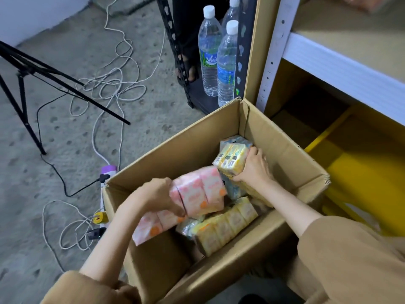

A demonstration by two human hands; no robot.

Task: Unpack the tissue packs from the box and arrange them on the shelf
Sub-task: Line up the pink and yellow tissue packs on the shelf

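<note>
- While I was bent over it, the cardboard box point(282, 148) stood open on a grey, rough concrete floor point(65, 137), just beside the shelf point(341, 69).
- The shelf had a white perforated post and a white beam; its upper board was pale, and the space below it looked yellow and dark.
- A flat sheet of cardboard point(254, 47) leaned upright between the shelf post and a black metal rack point(175, 51).
- Three water bottles point(209, 51) with white caps stood on the low board of the black rack, close behind the far corner of the box.
- On the floor to the left, a black tripod point(24, 84) spread its legs, and white cables point(114, 84) lay in loose loops near it.
- A power strip point(102, 207) with a yellow plug and a black plug lay against the left side of the box.
- My left hand point(153, 196) was closed around a pink tissue pack point(201, 189), inside the box and above the other packs.
- My right hand point(254, 167) was clamped on a yellow tissue pack point(232, 159) near the far wall of the box.
- More packs, yellow point(223, 229), pink point(151, 227) and blue point(233, 189), lay in a heap on the box bottom; the picture was blurred there.
- Both my sleeves were brown.
</note>
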